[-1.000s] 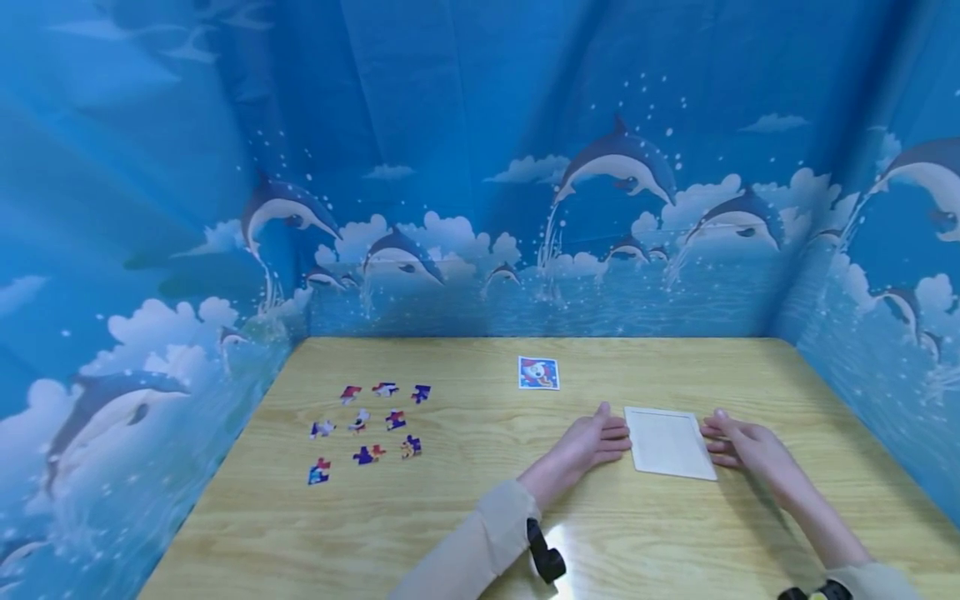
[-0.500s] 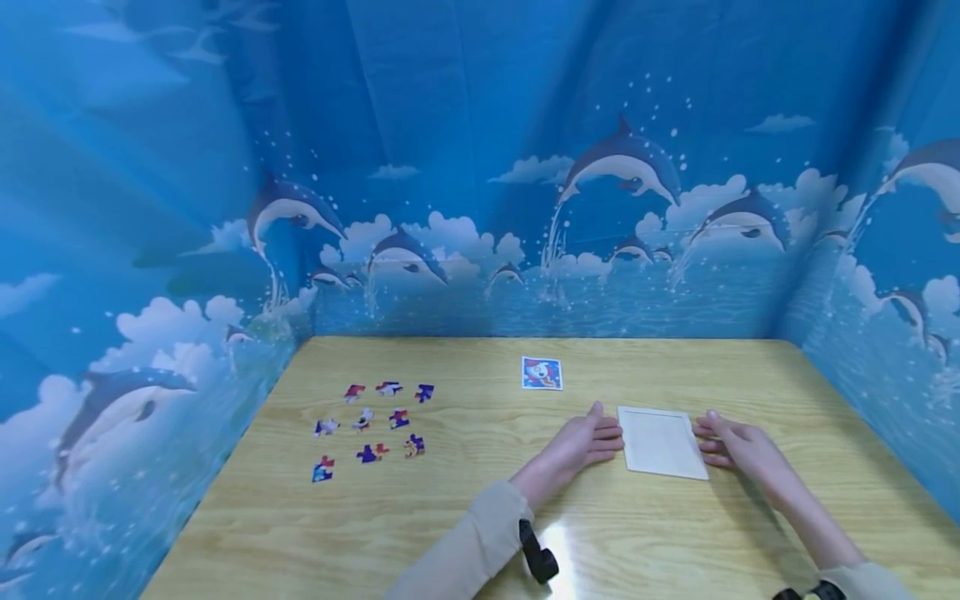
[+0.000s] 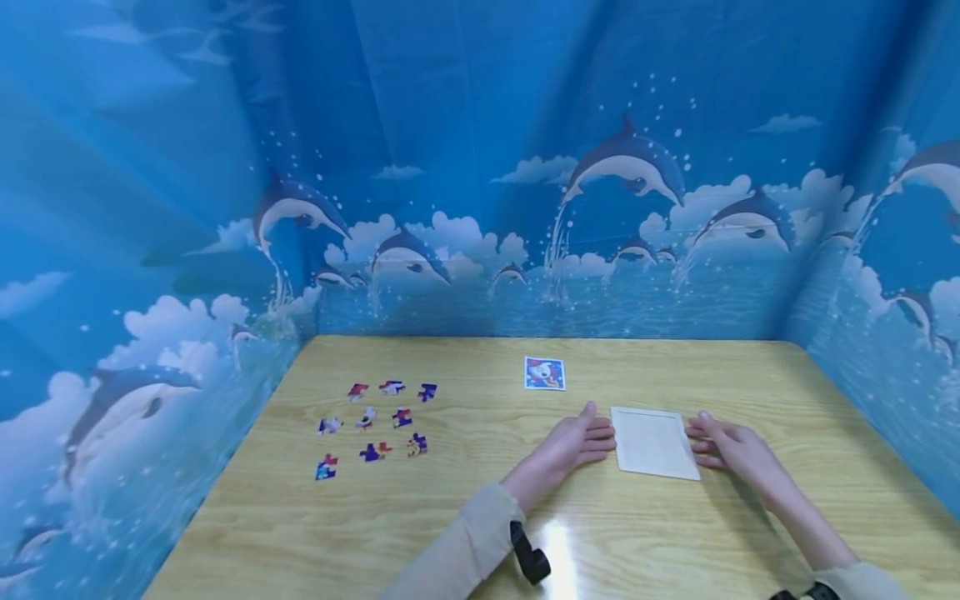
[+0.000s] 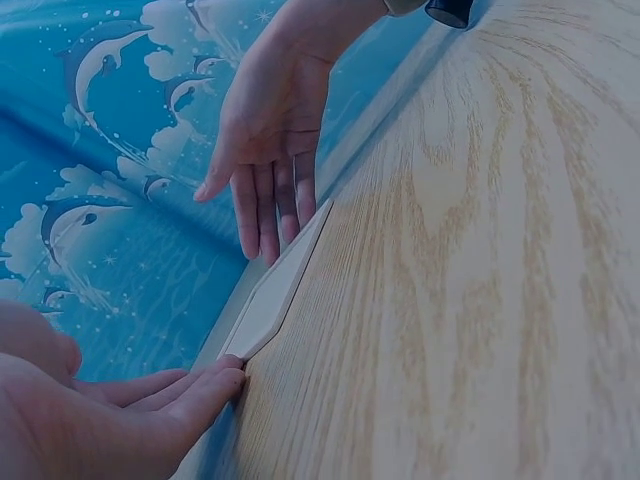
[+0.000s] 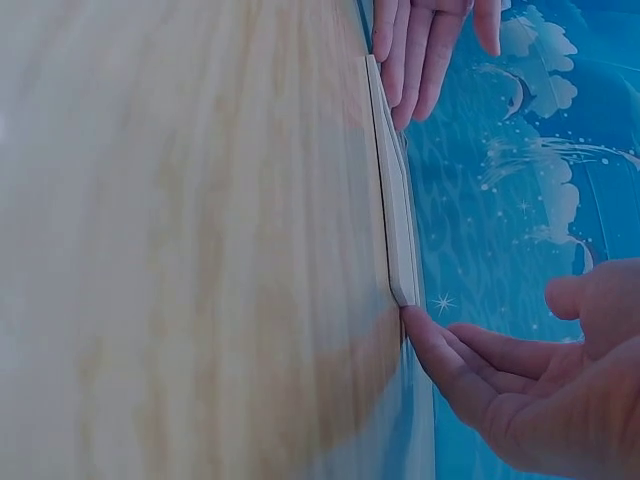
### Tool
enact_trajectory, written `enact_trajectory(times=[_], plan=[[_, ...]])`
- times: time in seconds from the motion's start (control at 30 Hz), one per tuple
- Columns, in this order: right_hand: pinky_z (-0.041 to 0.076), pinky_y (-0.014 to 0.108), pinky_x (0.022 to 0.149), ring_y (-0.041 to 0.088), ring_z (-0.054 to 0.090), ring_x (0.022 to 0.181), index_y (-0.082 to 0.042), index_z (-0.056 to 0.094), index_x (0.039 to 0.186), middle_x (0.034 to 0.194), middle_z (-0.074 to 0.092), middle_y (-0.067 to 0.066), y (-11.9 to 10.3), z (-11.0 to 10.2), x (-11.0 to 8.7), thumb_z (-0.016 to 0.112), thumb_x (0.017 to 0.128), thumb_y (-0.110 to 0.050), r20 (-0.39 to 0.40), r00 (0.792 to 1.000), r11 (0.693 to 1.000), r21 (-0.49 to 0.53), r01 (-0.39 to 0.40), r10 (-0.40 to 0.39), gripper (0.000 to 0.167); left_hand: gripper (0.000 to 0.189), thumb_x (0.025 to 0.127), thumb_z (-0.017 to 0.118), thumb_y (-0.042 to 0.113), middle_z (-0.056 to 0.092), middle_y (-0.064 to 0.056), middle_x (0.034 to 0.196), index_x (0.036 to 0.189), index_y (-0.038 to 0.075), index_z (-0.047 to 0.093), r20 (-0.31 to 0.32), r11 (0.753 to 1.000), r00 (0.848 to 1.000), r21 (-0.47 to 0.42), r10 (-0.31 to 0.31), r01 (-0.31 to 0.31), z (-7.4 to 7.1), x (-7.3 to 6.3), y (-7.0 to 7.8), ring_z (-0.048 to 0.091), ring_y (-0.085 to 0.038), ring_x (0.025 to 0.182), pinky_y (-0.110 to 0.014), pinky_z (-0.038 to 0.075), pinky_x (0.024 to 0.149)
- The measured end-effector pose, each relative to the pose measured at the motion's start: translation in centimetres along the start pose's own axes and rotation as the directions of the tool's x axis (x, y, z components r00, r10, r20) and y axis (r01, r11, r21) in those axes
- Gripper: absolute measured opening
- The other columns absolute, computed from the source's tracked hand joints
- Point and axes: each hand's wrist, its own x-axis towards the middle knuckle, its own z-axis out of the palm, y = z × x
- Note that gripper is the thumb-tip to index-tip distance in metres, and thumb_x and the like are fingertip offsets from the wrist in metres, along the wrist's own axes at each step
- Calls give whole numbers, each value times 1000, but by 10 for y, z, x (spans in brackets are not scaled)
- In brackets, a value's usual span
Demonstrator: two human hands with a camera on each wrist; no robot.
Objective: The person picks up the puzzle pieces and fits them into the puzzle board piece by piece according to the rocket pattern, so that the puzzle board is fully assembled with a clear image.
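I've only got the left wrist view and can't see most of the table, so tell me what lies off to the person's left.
Observer: Nine separate jigsaw pieces lie on the table there, well clear of the left hand.
Operator: Now give me anything lying nearer the far edge.
Observer: A small square picture card lies back there, between the pieces and the pale shallow tray from side to side.
Operator: I only get that tray at a steep slant. Report its upper face.
Observer: The head view shows that face almost square on: plain and pale, with no jigsaw piece on it.
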Motion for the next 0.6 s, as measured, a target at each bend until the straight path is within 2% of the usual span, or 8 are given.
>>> enact_trajectory(times=[0.13,0.37,0.6], plan=[[60,28,84,5,68,99,27,34,139,139,48,41,-2,4,0,28,113,-34,-2,1000,1000,1,12,-12,67,64,110,33,44,60,-23,137,141,-10,49,3,1000,1000,1,3,-3,-3,-2,1,63,-34,122,-43,49,107],[61,29,84,26,69,109,27,34,138,138,48,41,-7,11,1,29,113,-33,3,1000,1000,3,7,-7,66,64,111,32,44,60,-22,138,141,-9,49,6,1000,1000,22,0,0,-12,-7,2,63,-33,122,-42,49,107],[61,29,84,22,69,107,28,34,138,138,48,41,-10,16,2,30,113,-32,11,1000,1000,11,17,-17,65,65,110,32,45,58,-23,140,143,-9,47,24,1000,1000,25,13,-14,-20,-9,2,62,-34,123,-43,49,108]])
